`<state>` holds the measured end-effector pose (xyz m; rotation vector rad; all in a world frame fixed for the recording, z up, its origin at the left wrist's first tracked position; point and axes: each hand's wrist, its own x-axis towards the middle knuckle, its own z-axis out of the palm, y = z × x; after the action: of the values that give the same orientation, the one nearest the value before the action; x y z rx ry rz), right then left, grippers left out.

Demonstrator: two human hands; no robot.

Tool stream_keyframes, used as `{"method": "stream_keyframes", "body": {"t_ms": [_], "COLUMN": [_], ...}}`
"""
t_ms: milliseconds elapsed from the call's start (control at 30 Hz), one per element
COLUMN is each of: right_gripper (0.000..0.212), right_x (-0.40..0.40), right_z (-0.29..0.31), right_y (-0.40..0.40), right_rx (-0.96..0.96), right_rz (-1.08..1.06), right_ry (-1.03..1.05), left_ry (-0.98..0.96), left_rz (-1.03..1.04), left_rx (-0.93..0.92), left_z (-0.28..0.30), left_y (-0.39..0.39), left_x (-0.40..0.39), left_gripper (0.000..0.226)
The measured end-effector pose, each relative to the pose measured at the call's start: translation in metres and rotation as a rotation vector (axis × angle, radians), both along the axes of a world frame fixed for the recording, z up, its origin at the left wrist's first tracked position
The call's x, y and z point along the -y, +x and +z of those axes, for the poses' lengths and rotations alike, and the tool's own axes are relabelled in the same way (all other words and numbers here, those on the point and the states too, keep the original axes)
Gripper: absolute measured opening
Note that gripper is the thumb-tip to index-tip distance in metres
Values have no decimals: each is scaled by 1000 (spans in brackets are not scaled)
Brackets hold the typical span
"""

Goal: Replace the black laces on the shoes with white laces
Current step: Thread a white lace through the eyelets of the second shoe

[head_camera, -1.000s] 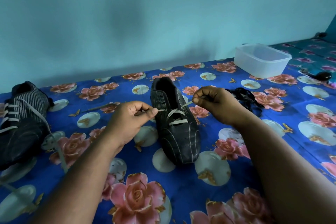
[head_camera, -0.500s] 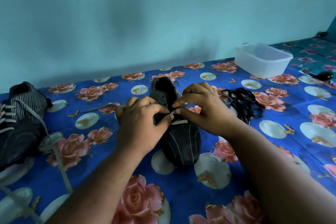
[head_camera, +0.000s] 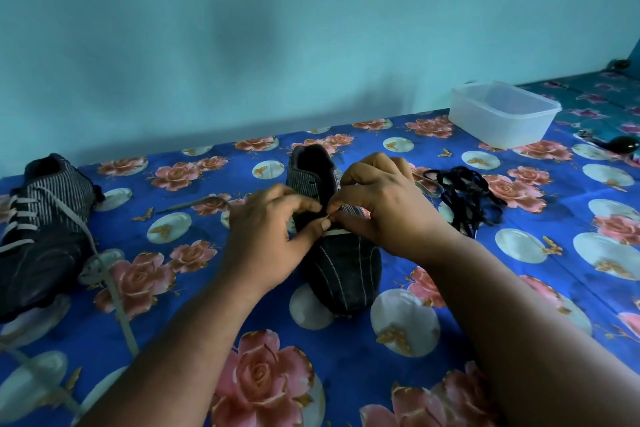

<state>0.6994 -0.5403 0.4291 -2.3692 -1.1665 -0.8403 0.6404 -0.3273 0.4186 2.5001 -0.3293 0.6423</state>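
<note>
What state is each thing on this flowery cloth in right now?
Middle shoe: partly laced in white, upper eyelets unlaced.
White lace: tip pinched between both hands.
Left hand: pinching the lace.
Right hand: pinching the lace.
Left shoe: laced white, ends loose.
Black laces: removed, piled.
Plastic tub: open, looks empty.

Both hands crowd over the lacing of the black striped leather shoe [head_camera: 341, 263], so its eyelets sit out of sight beneath the curled left hand [head_camera: 268, 239] and right hand [head_camera: 384, 208]. Only a sliver of flat white lace [head_camera: 334, 231] peeks out just below the pinch; its tip is too small to make out. Far left of the grip, the second black shoe [head_camera: 41, 239] is cut by the frame's edge. Both forearms run off the bottom.
</note>
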Motion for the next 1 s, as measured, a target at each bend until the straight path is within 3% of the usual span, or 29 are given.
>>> {"method": "stream_keyframes", "body": {"t_ms": [67, 200, 267, 400, 567, 667, 833, 1000], "right_gripper": [14, 21, 24, 11, 7, 6, 9, 5], "right_x": [0, -4, -3, 5, 9, 13, 16, 19], "right_z": [2, 3, 3, 1, -6, -14, -17, -14], "right_y": [0, 1, 2, 8, 12, 20, 25, 24], "right_rx": [85, 251, 260, 53, -275, -516, -566, -490], "right_rz": [24, 31, 38, 122, 184, 93, 27, 61], "right_ry": [-8, -42, -40, 4, 207, 322, 304, 207], "left_ry": [-69, -234, -401, -511, -471, -480, -353, -402], "left_rz": [-44, -52, -44, -29, -14, -53, 4, 67], "left_rx": [-40, -57, -182, -286, -269, -230, -142, -214], "left_z": [-4, 0, -3, -2, -3, -5, -5, -5], "left_y": [1, 1, 2, 3, 4, 4, 4, 8], "left_x": [-3, 6, 7, 9, 13, 11, 14, 18], "left_gripper": [34, 4, 11, 11, 11, 2, 4, 7]}}
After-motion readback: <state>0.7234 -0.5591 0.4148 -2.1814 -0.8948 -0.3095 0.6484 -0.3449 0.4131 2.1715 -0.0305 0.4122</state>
